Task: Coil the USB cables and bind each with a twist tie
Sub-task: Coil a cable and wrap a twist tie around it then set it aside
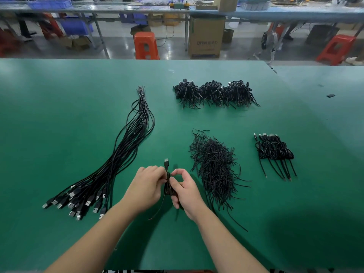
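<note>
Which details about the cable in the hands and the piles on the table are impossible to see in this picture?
- Head view: whether a tie is on the coil; the left hand and right hand cover it.
- Head view: each hand's grip on the coil; the fingers hide it.
- Head view: single coils in the far pile; too small and tangled.
- Head view: the count of loose ties; they overlap.

One head-worn camera looks forward and down over the green table [59,95].

Tabletop [78,115]: matt green mat, smooth, faint sheen under lights. Coiled cable [168,184] in my grip: black plastic jacket, slightly glossy. Loose cable bundle [126,146]: same jacket, bright metal plug shells. Twist ties [214,166]: thin, black, matt.
</note>
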`<state>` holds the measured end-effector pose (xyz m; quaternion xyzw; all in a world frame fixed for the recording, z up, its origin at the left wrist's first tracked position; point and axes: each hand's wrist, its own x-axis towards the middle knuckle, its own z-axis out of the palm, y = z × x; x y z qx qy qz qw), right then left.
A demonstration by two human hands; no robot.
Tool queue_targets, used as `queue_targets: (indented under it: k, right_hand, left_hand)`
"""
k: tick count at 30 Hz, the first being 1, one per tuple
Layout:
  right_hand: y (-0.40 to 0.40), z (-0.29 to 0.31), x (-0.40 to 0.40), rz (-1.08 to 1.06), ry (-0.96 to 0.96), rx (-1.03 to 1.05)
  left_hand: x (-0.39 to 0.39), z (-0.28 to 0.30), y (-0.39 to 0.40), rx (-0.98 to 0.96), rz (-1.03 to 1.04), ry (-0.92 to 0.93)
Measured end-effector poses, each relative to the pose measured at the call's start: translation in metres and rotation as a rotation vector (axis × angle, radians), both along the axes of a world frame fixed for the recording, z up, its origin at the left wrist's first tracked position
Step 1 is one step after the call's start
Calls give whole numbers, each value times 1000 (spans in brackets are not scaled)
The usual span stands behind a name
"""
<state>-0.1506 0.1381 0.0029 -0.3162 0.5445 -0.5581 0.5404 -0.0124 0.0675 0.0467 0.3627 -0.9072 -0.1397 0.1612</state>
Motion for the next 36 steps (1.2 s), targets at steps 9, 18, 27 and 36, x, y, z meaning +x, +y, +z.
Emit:
queue_targets:
  k: [9, 18, 27, 36]
  right_hand:
    - [-2, -4, 1, 7, -87, -48]
    - [-2, -6, 2, 10, 2, -13]
    - [1, 1, -2, -8, -67, 13]
    - [-3, -5, -2, 30, -214, -58]
  left_hand:
    - [-6, 1, 1, 511, 354, 276]
    - [-5, 5, 10, -7, 122, 73]
    - [-1, -2, 9, -126, 55, -1]
    - [-5, -4, 1, 434, 321, 209]
